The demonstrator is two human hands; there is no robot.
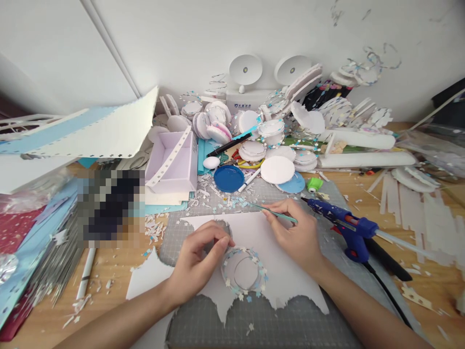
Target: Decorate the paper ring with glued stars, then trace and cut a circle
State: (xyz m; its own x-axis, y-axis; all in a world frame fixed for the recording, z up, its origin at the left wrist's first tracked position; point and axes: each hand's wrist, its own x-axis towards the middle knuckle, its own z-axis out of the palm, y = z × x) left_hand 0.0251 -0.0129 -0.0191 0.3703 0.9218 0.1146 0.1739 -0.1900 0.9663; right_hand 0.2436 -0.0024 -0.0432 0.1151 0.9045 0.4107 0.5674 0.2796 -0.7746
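Observation:
My left hand (205,254) is closed, with thumb and fingertips pinching the upper left edge of a small wire wreath (262,276). Tiny white and blue paper flowers dot the wreath, which is over a torn-edged white sheet (290,271). Thin teal tweezers (286,216) are between the thumb and fingers of my right hand (296,232). Their tip points left, close to scattered small blue and white paper flowers (238,201) on the grey cutting mat (203,320). Whether the tip grips a flower is too small to tell.
A blue glue gun (341,220) lies to the right, its cord running forward. Behind are a blue lid (228,178), a lilac box (170,167), a green punch (314,184) and piled white discs (278,169). Wire stems (58,261) and paper sheets are at left.

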